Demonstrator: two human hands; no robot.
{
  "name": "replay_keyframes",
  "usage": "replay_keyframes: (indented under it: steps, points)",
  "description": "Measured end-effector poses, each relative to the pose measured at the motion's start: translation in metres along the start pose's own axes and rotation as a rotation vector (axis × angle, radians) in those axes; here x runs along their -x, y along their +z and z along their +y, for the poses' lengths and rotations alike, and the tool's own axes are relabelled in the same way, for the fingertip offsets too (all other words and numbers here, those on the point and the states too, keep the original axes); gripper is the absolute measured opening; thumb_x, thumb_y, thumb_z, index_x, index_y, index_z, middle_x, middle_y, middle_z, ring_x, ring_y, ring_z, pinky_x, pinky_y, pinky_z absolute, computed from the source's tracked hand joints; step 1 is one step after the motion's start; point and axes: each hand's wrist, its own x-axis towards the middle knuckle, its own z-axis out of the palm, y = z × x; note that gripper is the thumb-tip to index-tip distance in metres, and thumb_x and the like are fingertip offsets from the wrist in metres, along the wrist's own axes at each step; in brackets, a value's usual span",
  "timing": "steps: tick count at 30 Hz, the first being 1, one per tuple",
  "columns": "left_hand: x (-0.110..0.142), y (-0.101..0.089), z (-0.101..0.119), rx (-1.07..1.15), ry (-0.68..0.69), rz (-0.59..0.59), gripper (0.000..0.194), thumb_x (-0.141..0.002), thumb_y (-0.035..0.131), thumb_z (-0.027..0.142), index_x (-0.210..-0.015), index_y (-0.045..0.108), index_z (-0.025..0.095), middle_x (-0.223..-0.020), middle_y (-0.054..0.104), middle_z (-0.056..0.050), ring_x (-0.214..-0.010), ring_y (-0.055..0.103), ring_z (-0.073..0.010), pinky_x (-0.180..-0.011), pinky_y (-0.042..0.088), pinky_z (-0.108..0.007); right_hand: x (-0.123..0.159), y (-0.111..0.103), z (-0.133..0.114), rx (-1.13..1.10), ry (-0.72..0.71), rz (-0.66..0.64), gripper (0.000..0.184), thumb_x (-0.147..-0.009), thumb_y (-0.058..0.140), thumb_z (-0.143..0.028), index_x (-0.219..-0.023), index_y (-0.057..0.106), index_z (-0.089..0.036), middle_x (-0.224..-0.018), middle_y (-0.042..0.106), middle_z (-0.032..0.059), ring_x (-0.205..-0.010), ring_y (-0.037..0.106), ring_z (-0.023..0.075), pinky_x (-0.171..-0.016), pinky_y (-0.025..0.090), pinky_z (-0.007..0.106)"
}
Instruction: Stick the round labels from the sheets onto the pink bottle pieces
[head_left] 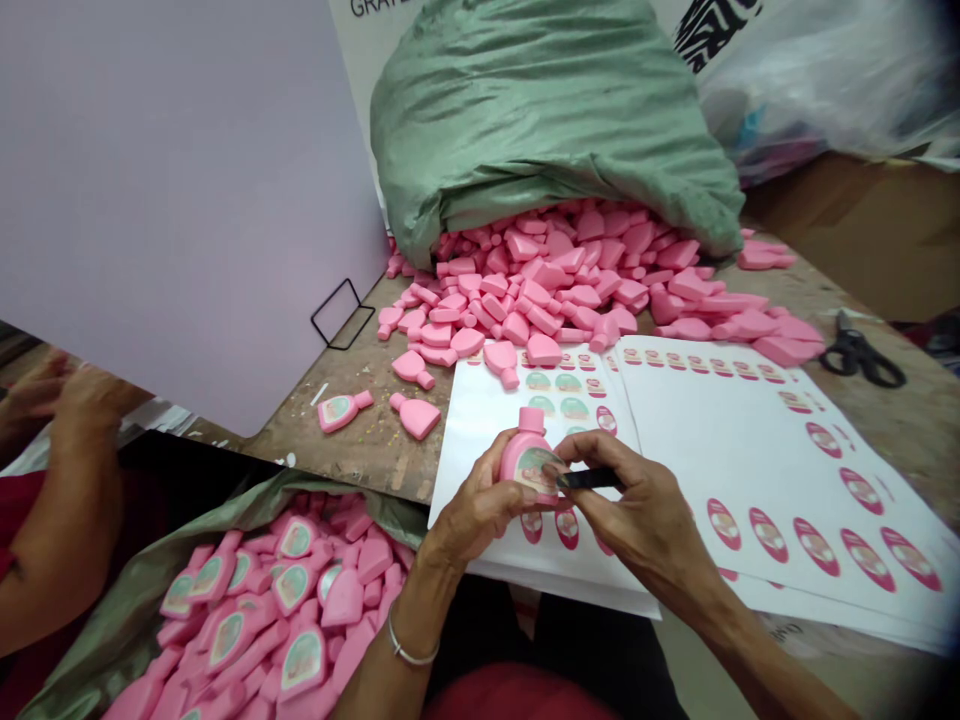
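One pink bottle, label partly behind right fingers.

I am holding a bottle of smooth, satin-matt pink plastic and pinching a dull black tool. The label sheets are showing smooth white paper. The tabletop is looking like rough, worn wood. A green sack is creasing like faintly sheened cloth, a clear bag is shining like glossy plastic, and my bangle is gleaming like polished metal.
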Motion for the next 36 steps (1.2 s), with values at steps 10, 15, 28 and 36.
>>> replay_keyframes:
  steps: [10, 15, 28, 36]
  points:
    - [-0.008, -0.003, -0.008, 0.074, -0.078, 0.027, 0.042, -0.091, 0.043, 0.044, -0.086, 0.062, 0.007, -0.069, 0.065, -0.01, -0.067, 0.066, -0.0227, -0.066, 0.056, -0.041, -0.006, 0.0, 0.0, -0.447, 0.288, -0.089, 0.033, -0.066, 0.074, -0.046, -0.074, 0.06, -0.017, -0.067, 0.059, 0.0005, -0.06, 0.055, 0.0121, -0.052, 0.047, 0.022]
    - [-0.008, -0.006, -0.011, 0.079, -0.149, 0.056, 0.048, -0.09, 0.042, 0.049, -0.092, 0.063, 0.006, -0.065, 0.065, -0.011, -0.061, 0.066, -0.0216, -0.052, 0.053, -0.029, -0.008, -0.002, -0.001, -0.51, 0.321, -0.076, 0.036, -0.062, 0.077, -0.047, -0.074, 0.06, -0.017, -0.065, 0.055, -0.0018, -0.059, 0.052, 0.0102, -0.054, 0.046, 0.021]
    - [-0.01, -0.005, -0.01, 0.168, -0.126, 0.011, 0.047, -0.09, 0.041, 0.05, -0.1, 0.061, 0.008, -0.072, 0.069, -0.01, -0.071, 0.068, -0.0233, -0.065, 0.058, -0.038, -0.001, 0.001, 0.004, -0.273, 0.147, -0.071, 0.025, -0.072, 0.071, -0.041, -0.079, 0.061, -0.019, -0.075, 0.063, 0.0011, -0.069, 0.061, 0.0145, -0.063, 0.05, 0.023]
    - [-0.009, -0.005, -0.008, 0.139, -0.105, -0.03, 0.049, -0.089, 0.04, 0.053, -0.101, 0.058, 0.01, -0.069, 0.065, -0.006, -0.06, 0.065, -0.0179, -0.057, 0.056, -0.032, -0.001, 0.001, 0.001, -0.155, 0.081, -0.054, 0.02, -0.076, 0.065, -0.039, -0.077, 0.059, -0.019, -0.072, 0.062, 0.0009, -0.065, 0.061, 0.0143, -0.059, 0.05, 0.024]
